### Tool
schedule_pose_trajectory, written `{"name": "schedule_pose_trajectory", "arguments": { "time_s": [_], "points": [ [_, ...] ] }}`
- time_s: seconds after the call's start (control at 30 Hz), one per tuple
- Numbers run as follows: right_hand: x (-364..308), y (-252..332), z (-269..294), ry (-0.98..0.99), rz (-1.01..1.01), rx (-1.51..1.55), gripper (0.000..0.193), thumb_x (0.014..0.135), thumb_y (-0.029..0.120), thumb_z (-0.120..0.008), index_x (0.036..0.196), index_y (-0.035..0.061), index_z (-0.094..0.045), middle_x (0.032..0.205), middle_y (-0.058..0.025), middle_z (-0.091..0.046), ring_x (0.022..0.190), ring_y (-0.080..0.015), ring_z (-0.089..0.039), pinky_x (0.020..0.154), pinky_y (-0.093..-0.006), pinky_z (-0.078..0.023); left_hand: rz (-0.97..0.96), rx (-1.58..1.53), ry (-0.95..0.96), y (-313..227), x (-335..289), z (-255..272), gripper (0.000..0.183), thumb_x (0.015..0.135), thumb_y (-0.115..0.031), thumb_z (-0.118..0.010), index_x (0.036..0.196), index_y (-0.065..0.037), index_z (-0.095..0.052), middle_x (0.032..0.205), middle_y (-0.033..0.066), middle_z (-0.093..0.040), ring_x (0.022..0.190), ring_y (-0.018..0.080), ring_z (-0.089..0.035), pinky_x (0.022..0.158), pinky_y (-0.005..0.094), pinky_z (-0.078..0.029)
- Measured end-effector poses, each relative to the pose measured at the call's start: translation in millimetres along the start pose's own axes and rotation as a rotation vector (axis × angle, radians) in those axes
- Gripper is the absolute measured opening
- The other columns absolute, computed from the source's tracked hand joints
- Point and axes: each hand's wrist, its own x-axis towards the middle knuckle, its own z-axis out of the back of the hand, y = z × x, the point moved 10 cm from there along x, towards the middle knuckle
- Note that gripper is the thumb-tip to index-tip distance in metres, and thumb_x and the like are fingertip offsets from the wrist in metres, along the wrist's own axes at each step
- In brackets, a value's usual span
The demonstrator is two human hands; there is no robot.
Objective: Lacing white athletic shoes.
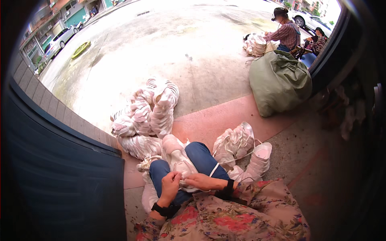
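Across my lap lies a white and pale pink shoe upper [177,154], its rounded end pointing away from me. My left hand [170,187] is closed, with thumb and fingers pinched at the upper's near part. Close beside it, my right hand [203,182] comes in from the right, fingers pressed together against the same piece; its fingertips are partly hidden. A white lace [214,169] runs over my right knee toward a bundle of nested uppers [233,144] at my right. Another nested stack [257,162] leans beside that bundle.
A large heap of nested uppers [146,108] sits ahead on the left. A full green sack [279,82] stands ahead right. Beyond it, a seated person [287,36] works by another pile [255,45]. A dark blue door panel [64,168] borders my left.
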Motion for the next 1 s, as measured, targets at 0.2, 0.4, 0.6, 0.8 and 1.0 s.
{"name": "schedule_pose_trajectory", "arguments": {
  "time_s": [0.2,0.4,0.6,0.8,1.0],
  "points": [
    [28.8,2.7,38.5,-0.201,-0.118,0.417,0.030,0.092,0.027,-0.045,0.098,0.0015,-0.059,0.086,-0.0007,-0.057,0.074,-0.0083,-0.050,0.066,-0.0232,-0.042,-0.033,0.100,-0.016,-22.5,6.5,-3.7,0.019,0.085,-0.014,-0.056,0.082,0.003,-0.061,0.067,0.0001,-0.058,0.060,0.0054,-0.048,0.054,0.0218,-0.040],
    [35.3,-8.9,40.7,-0.337,-0.247,0.978,0.029,0.091,0.025,-0.049,0.106,0.0008,-0.056,0.094,-0.0033,-0.059,0.082,-0.0108,-0.056,0.075,-0.0236,-0.045,-0.141,-0.011,-0.083,-30.5,19.2,-2.3,0.017,0.085,-0.015,-0.057,0.082,0.003,-0.060,0.064,-0.0018,-0.053,0.058,0.0051,-0.046,0.052,0.0205,-0.037],
    [34.5,10.8,48.4,-0.302,-0.187,1.044,0.029,0.090,0.022,-0.052,0.109,0.0005,-0.054,0.096,-0.0056,-0.059,0.085,-0.0118,-0.056,0.077,-0.0235,-0.045,0.062,-0.244,-0.038,-21.8,25.0,-10.6,0.015,0.087,-0.013,-0.055,0.088,0.002,-0.059,0.065,-0.0022,-0.052,0.055,0.0047,-0.046,0.048,0.0188,-0.036],
    [33.2,3.8,74.9,-0.421,-0.121,0.759,0.031,0.088,0.016,-0.054,0.113,-0.0029,-0.052,0.091,-0.0028,-0.058,0.082,-0.0089,-0.054,0.075,-0.0193,-0.042,0.023,-0.248,0.019,-23.9,25.9,-27.7,0.016,0.088,-0.013,-0.053,0.092,0.002,-0.058,0.071,-0.0005,-0.055,0.058,0.0052,-0.049,0.050,0.0202,-0.040],
    [34.3,3.8,128.6,-0.465,-0.039,0.635,0.027,0.091,0.015,-0.047,0.110,-0.0030,-0.053,0.075,0.0011,-0.051,0.066,-0.0065,-0.047,0.061,-0.0201,-0.041,-0.338,0.539,-0.150,-21.4,54.7,-5.1,0.016,0.074,-0.013,-0.063,0.085,-0.003,-0.059,0.075,0.0133,-0.057,0.073,0.0317,-0.054,0.066,0.0390,-0.043]
  ]
}}
